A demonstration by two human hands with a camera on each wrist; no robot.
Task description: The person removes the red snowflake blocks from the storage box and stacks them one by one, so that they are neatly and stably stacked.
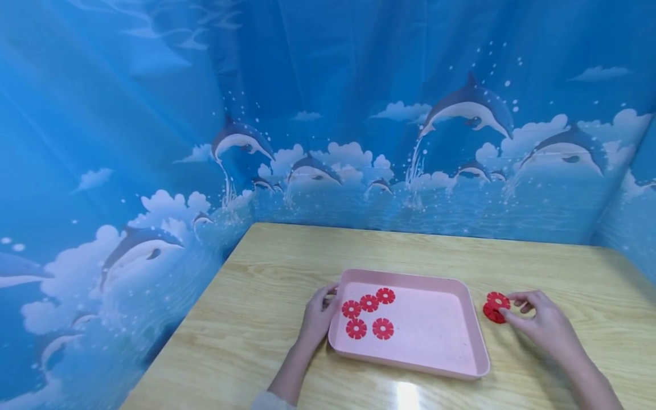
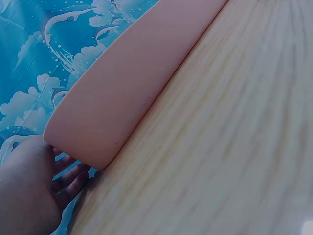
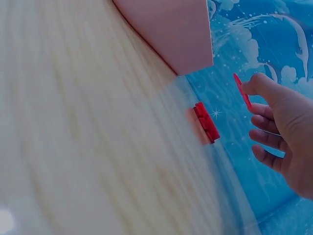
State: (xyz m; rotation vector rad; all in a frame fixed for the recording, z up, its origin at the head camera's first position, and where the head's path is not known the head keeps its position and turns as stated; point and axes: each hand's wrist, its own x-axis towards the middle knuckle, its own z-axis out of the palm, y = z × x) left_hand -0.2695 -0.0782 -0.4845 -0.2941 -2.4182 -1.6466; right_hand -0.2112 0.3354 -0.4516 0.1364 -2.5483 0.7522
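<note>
My right hand [image 1: 545, 322] pinches a red notched plastic disc [image 3: 243, 92] between thumb and forefinger, its other fingers loosely bent. Just under that disc, a short stack of matching red discs [image 3: 207, 123] sits on the table to the right of a pink tray [image 1: 430, 327]. At the tray's left end, my left hand [image 1: 316, 316] holds the rim, fingers outside the wall; its thumb is mostly hidden in the left wrist view. Several red discs [image 1: 382, 328] lie flat in the left part of the tray, three of them in a slanting row.
The tray stands on a wood-grain table [image 1: 287, 256]. A blue curtain [image 1: 328, 114] printed with dolphins hangs behind the table and along its sides. Light glares off the table [image 1: 407, 396] in front of the tray.
</note>
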